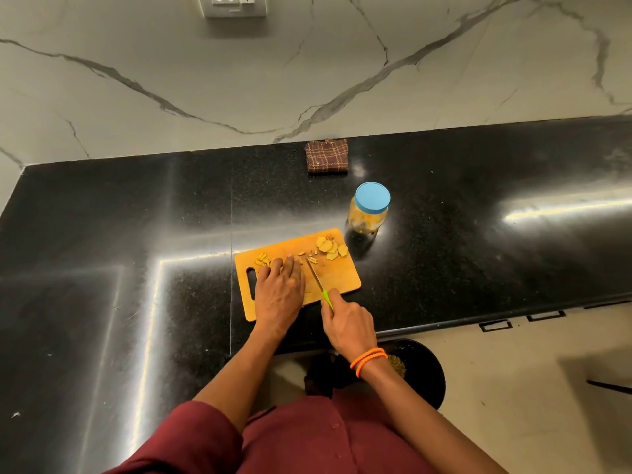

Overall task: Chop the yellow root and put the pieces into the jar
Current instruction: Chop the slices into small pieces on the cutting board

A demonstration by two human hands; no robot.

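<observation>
Root slices [331, 248] lie at the board's [342, 278] 1 o'clock corner, with chopped bits [262, 260] at 10 o'clock. Left hand [278, 289] presses flat on the board, fingers straight over pieces. Right hand [347, 325] grips the knife [316, 277], its blade down beside small sticks [310, 258]. At 1 o'clock from the board stands the jar [367, 213], lid on.

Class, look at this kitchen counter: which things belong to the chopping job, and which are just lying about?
Part of the job: chopping board; knife gripped by the right hand; left hand pressing on the board; sliced root pieces; lidded jar.

Just lying about: checked cloth; wall socket; dark bin below the counter.
</observation>
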